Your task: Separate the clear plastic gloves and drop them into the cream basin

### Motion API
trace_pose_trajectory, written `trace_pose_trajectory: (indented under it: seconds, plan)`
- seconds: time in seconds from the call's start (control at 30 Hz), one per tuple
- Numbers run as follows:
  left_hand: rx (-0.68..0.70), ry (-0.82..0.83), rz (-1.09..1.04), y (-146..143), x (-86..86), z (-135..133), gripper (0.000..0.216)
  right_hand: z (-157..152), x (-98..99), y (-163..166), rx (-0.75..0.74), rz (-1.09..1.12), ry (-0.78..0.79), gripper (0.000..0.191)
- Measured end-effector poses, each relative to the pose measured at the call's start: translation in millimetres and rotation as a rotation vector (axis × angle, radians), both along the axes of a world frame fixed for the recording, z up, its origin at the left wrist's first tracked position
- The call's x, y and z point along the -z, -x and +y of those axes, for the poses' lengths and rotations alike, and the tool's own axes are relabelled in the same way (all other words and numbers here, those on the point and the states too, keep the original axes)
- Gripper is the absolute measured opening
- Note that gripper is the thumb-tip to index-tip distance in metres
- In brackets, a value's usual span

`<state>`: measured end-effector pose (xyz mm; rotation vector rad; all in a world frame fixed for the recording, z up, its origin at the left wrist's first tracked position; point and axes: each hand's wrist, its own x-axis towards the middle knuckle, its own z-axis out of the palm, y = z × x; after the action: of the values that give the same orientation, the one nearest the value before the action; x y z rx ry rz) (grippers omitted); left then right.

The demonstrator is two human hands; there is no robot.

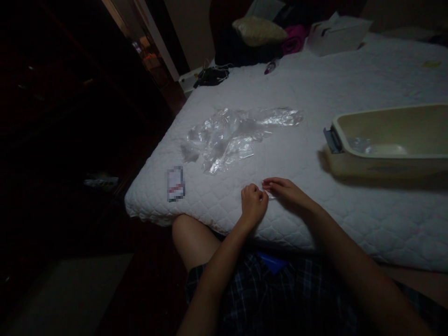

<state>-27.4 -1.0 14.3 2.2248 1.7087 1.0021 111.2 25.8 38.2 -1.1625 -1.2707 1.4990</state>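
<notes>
Close to the near edge of the bed, my left hand (254, 204) is closed, its fingers curled in, and what it holds is hidden. Just right of it, my right hand (289, 192) points leftward with fingers pressed together. A small shiny piece of clear plastic (269, 193) shows between the hands, under the right fingers, and seems pinched there. Beyond the hands, several crumpled clear plastic bags (227, 133) lie spread on the white quilted bed cover (217, 205).
On the right sits a cream plastic bin (388, 165) with a grey latch and clear plastic inside. A blurred-out phone-like item (175, 183) lies left. Behind are a white box (338, 35), a beige pillow (259, 31), magenta cloth (294, 39) and a black bundle with cords (212, 76).
</notes>
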Motion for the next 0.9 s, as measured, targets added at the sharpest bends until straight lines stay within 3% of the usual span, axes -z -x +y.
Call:
trace_pose_trajectory:
  seconds: [0.13,0.3,0.47,0.53,0.67,0.9]
  plan:
    - [0.003,0.024,-0.038,1,1.3,0,0.021,8,8.7,-9,-0.068,0.175,0.162,0.018]
    - [-0.049,-0.056,-0.196,6,3.1,-6,0.007,6,7.7,-18,-0.107,0.29,0.217,0.024]
    - [0.195,-0.179,-0.054,13,4.6,-13,0.014,5,6.2,-17,-0.096,0.327,0.234,0.025]
    - [0.26,-0.187,0.009,15,5.1,-14,0.015,5,4.9,-16,-0.072,0.329,0.249,0.025]
    - [0.253,-0.166,0.061,15,5.8,-12,0.014,4,3.4,-15,0.001,0.34,0.247,0.026]
    - [0.238,-0.138,0.063,15,5.2,-13,0.015,1,13.3,-7,0.205,0.265,0.085,0.022]
